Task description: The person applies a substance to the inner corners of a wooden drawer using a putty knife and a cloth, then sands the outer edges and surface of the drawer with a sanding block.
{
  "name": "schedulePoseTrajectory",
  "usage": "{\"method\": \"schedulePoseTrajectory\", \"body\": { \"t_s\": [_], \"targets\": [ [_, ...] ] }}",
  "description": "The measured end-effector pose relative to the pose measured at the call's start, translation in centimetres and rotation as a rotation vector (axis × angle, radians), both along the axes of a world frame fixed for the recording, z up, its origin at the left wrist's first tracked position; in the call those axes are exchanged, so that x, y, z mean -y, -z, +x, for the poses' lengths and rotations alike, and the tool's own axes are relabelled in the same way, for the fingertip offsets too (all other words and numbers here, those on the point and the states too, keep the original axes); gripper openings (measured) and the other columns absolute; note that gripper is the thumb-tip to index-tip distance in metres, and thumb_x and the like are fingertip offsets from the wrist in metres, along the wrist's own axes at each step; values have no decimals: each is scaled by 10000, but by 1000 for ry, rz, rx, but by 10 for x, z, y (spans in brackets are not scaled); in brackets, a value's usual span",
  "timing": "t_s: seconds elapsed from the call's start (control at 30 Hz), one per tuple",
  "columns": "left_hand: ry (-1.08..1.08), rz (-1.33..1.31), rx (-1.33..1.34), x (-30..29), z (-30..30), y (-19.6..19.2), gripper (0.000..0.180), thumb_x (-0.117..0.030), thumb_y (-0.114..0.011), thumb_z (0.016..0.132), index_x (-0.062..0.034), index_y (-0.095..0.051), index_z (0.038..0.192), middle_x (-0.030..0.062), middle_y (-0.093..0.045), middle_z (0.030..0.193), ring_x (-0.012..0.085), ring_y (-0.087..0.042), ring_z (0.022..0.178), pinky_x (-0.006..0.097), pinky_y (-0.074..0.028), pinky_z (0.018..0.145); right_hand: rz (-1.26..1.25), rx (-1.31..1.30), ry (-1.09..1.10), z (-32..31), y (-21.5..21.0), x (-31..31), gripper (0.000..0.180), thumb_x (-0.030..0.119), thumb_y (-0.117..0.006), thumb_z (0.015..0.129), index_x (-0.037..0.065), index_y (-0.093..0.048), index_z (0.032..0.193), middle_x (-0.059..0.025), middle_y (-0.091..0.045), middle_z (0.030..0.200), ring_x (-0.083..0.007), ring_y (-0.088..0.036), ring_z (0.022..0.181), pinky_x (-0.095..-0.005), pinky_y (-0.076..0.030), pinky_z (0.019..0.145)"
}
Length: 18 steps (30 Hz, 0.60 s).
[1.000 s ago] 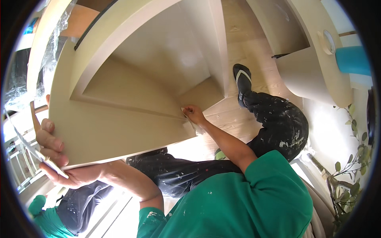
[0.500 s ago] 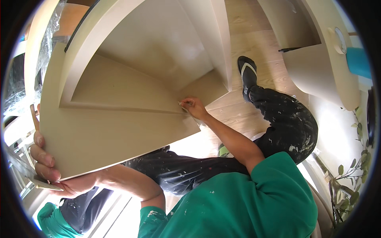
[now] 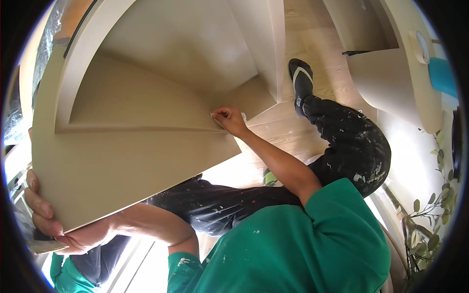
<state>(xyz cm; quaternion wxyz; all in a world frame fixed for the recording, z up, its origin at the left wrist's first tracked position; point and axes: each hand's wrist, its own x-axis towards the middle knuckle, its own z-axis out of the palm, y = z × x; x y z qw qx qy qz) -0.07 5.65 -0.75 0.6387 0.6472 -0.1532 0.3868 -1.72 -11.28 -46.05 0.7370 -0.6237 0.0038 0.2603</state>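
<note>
A beige cabinet door (image 3: 132, 168) stands open at a tilt in front of the beige cabinet (image 3: 176, 44). My left hand (image 3: 53, 224) is closed round the door's lower left edge, fingers on its face. A flat tan blade-like piece (image 3: 46, 245) sticks out beneath that hand; whether I hold it is unclear. My right hand (image 3: 230, 119) pinches a small pale folded piece (image 3: 215, 117), its kind too small to make out. It presses that against the door's inner face near the right end, by the ledge line.
Wood-look floor (image 3: 312, 44) runs to the right, with my sandalled foot (image 3: 301, 80) on it. A second beige cabinet part (image 3: 376, 73) stands at the right, near a tape roll (image 3: 422, 46) and a leafy plant (image 3: 435, 234). Clear plastic sheeting (image 3: 46, 46) hangs at the left.
The door and cabinet have shifted left and slightly down in view. My left hand moved with the door edge, and my right hand moved a little left and up.
</note>
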Motion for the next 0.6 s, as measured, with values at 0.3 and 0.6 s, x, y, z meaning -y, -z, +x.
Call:
{"method": "schedulePoseTrajectory", "body": {
  "t_s": [0.3, 0.6],
  "targets": [
    [57, 24, -2, -14, 0, -3, 284, -367, -531, 844, -131, -661, 757, 5, -538, 784, 198, -465, 975, 480, -298, 1023, -172, -23, 119, 4, 14, -29, 177, 176, -712, 878, 26, -749, 965, -119, -712, 807, -190, -640, 720, -324, -501, 681],
    [6, 20, 0, 16, 6, -1, 314, -332, -501, 890, -126, -642, 699, 6, -521, 753, 180, -488, 918, 444, -331, 993, 233, 351, 182, 51, -169, -25, 144, 92, -685, 911, 20, -734, 1026, -105, -665, 983, -194, -628, 918, -291, -492, 805]
  ]
}}
